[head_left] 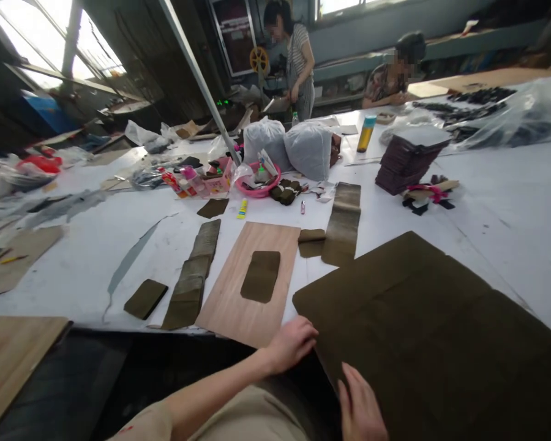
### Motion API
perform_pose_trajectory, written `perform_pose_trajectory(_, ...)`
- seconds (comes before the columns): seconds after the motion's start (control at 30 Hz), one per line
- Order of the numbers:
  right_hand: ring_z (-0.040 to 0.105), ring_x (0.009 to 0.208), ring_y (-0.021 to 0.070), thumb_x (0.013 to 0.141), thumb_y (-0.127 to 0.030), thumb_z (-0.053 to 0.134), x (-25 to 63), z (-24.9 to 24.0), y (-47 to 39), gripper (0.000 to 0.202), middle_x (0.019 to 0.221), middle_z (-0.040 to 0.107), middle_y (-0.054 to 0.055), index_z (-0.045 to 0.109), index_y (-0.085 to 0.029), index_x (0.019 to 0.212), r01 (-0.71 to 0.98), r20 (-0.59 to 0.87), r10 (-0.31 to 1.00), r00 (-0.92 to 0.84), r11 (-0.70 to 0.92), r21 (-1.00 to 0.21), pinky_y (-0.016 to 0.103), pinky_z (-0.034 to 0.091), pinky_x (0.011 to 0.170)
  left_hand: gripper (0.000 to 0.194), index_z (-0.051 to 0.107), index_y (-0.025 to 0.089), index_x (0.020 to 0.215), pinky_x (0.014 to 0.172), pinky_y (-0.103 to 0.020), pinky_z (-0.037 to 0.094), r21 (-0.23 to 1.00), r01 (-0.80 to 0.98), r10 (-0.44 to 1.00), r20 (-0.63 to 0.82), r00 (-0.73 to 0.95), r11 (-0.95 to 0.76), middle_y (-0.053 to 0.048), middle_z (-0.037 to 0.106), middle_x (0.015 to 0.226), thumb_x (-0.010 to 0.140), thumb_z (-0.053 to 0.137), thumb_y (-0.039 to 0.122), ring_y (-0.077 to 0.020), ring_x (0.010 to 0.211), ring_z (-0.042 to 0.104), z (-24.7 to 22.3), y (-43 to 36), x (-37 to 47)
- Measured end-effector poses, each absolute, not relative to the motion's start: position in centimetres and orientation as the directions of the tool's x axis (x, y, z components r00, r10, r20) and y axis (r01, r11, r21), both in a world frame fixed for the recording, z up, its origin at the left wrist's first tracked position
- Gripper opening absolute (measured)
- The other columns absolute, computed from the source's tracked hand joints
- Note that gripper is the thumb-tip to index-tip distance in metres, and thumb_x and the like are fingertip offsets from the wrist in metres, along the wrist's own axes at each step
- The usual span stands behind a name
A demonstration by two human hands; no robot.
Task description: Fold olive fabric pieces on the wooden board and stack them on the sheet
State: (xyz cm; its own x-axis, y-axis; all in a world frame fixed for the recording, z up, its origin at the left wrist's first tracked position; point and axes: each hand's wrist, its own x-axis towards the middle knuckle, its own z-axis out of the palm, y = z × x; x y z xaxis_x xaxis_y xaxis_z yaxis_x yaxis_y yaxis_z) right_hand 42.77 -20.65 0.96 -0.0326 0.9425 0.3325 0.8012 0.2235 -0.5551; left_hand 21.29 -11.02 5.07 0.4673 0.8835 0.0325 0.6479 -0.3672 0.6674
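Note:
A large dark olive fabric sheet point(431, 324) covers the right front of the white table, faint fold lines across it. At its left edge is my left hand point(294, 344), fingers bent together over the margin; the grip under them is partly hidden. My right hand point(362, 407) lies nearer to me on the same edge, fingers stretched out and slightly apart. Left of the sheet, a wooden board point(229, 312) carries a small olive piece with rounded corners point(261, 277). Strips of overlapping olive pieces flank the board: a left strip point(193, 275) and a right strip point(343, 223).
Farther back on the white table point(87, 263) stand a pink basket point(257, 191), stuffed white bags point(308, 150), a yellow bottle with a blue cap point(366, 135) and a dark folded stack point(411, 160). A slanting metal pole point(202, 79) rises mid-table. Two people are beyond.

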Motion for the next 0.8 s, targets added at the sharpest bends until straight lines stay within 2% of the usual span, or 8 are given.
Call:
perform_pose_trajectory(0.07,0.062,0.099,0.0225,0.095,-0.032,0.041,35.0,1.6,-17.3,0.029,0.110,0.065,0.010,0.059,-0.022,0.116,0.757,0.276,0.949,-0.150,0.290,-0.586,0.036,0.051,0.083,0.015,0.058,0.019,0.098,0.080,-0.031,0.050,0.671,0.701,0.955,0.035,0.296,-0.242,-0.006,0.060,0.095,0.089,0.046,0.018,-0.0175,0.090,0.057,4.4,-9.0,14.5)
perform_pose_trajectory(0.2,0.060,0.099,0.0201,0.089,-0.010,0.045,22.9,1.9,-10.0,0.031,0.110,0.063,0.008,0.059,-0.021,0.115,0.710,0.095,0.942,-0.321,0.306,-0.634,0.034,0.050,0.085,0.014,0.057,0.019,0.097,0.081,-0.036,0.049,0.635,0.758,0.989,0.114,0.097,-0.147,-0.006,0.060,0.095,0.090,0.046,0.017,-0.0196,0.092,0.057,2.6,-4.4,3.9)
perform_pose_trajectory(0.33,0.057,0.103,0.0212,0.087,-0.007,0.048,17.8,1.3,-3.9,0.031,0.110,0.061,0.009,0.059,-0.019,0.113,0.753,0.018,0.943,-0.333,0.277,-0.596,0.036,0.048,0.086,0.016,0.058,0.019,0.100,0.083,-0.037,0.049,0.580,0.797,0.985,0.116,0.125,-0.169,-0.007,0.062,0.097,0.090,0.045,0.017,-0.0209,0.094,0.058,0.9,-1.2,-1.0)
perform_pose_trajectory(0.43,0.054,0.106,0.0216,0.088,-0.010,0.050,16.6,0.8,-1.4,0.030,0.114,0.059,0.010,0.057,-0.019,0.116,0.814,0.002,0.964,-0.265,0.225,-0.536,0.037,0.046,0.091,0.024,0.057,0.018,0.111,0.094,-0.041,0.046,0.524,0.815,0.969,0.121,0.215,-0.246,-0.010,0.060,0.113,0.089,0.048,0.019,-0.0241,0.109,0.054,-0.5,-0.5,-1.8)
perform_pose_trajectory(0.53,0.049,0.114,0.0223,0.086,-0.010,0.053,16.2,0.1,-0.8,0.033,0.120,0.056,0.010,0.057,-0.020,0.117,0.830,0.011,0.947,-0.321,0.287,-0.479,0.038,0.043,0.095,0.030,0.056,0.018,0.118,0.099,-0.046,0.042,0.474,0.832,0.957,0.119,0.265,-0.289,-0.012,0.056,0.124,0.088,0.051,0.021,-0.0276,0.118,0.049,-1.7,-0.8,-2.0)
perform_pose_trajectory(0.67,0.048,0.116,0.0236,0.086,-0.009,0.055,15.9,-0.6,-1.0,0.029,0.122,0.056,0.009,0.061,-0.022,0.111,0.827,0.008,0.916,-0.402,0.367,-0.425,0.039,0.042,0.095,0.024,0.059,0.019,0.112,0.095,-0.043,0.045,0.526,0.805,0.960,0.090,0.266,-0.273,-0.011,0.058,0.118,0.089,0.049,0.022,-0.0251,0.112,0.053,-1.9,-1.0,-2.6)
perform_pose_trajectory(0.8,0.049,0.114,0.0223,0.084,-0.013,0.059,14.9,-0.6,0.3,0.027,0.121,0.056,0.008,0.062,-0.023,0.109,0.810,0.005,0.916,-0.402,0.358,-0.464,0.037,0.043,0.094,0.019,0.060,0.021,0.101,0.087,-0.037,0.048,0.610,0.770,0.980,0.076,0.181,-0.189,-0.007,0.060,0.104,0.092,0.044,0.020,-0.0202,0.099,0.056,-1.2,1.5,-3.2)
